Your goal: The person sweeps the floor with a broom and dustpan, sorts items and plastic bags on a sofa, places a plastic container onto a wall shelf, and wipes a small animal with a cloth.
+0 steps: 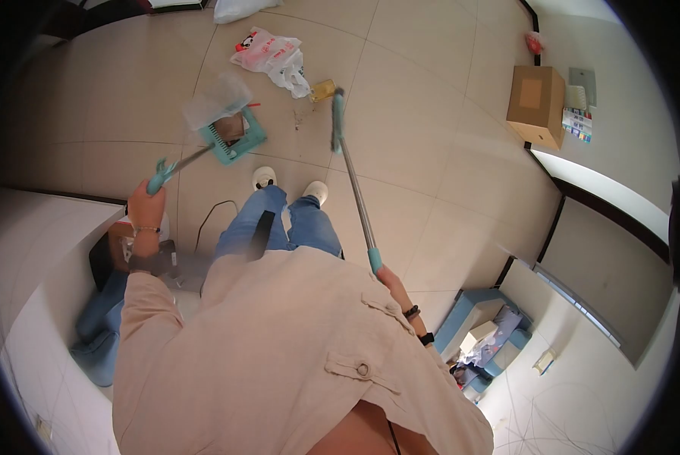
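Teal dustpan (256, 138): the left hand (146, 206) closes round its handle (159, 177). Right of the dustpan, the right hand (390, 280) wraps a broom (356, 184); beyond the dustpan lies a printed plastic bag (273, 57).

Tile flr (423, 91) w/ plastic bag (270, 54), debris (297, 120)

A brown cardboard box (535, 106) stands by the wall (628, 129), a printed pack (578, 125) beside it and a red object (534, 42) farther off. Blue seating (463, 317) carries a pale box (478, 338) and jumbled items.
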`<state>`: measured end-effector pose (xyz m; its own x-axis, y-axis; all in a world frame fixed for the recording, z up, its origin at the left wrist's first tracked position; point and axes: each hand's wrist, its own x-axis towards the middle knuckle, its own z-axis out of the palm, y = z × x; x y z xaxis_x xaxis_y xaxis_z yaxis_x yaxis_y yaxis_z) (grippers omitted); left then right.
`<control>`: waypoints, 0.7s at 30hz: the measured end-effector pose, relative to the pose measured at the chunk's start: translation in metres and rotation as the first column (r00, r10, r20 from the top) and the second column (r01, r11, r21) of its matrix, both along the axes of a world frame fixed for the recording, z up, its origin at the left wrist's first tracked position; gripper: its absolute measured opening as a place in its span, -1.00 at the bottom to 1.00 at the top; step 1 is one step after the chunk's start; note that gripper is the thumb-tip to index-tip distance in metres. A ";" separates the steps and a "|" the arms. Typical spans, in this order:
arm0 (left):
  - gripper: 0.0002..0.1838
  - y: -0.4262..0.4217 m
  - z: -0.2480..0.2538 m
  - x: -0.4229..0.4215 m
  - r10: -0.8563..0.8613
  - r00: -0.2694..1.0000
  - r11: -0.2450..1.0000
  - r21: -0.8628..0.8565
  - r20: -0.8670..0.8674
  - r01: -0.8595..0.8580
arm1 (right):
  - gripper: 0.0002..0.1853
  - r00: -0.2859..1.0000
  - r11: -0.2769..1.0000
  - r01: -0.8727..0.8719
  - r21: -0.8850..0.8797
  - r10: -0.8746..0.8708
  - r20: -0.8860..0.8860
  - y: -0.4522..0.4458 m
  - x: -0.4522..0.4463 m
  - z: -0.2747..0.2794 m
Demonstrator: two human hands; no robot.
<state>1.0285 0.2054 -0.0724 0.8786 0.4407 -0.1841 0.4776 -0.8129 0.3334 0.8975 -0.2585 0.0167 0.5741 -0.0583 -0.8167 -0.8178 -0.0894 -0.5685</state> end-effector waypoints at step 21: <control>-0.69 0.042 -0.010 0.009 0.109 0.981 0.992 0.084 -0.158 -0.097 | -0.82 0.685 0.708 0.597 0.377 -0.206 -0.699 0.019 0.092 -0.093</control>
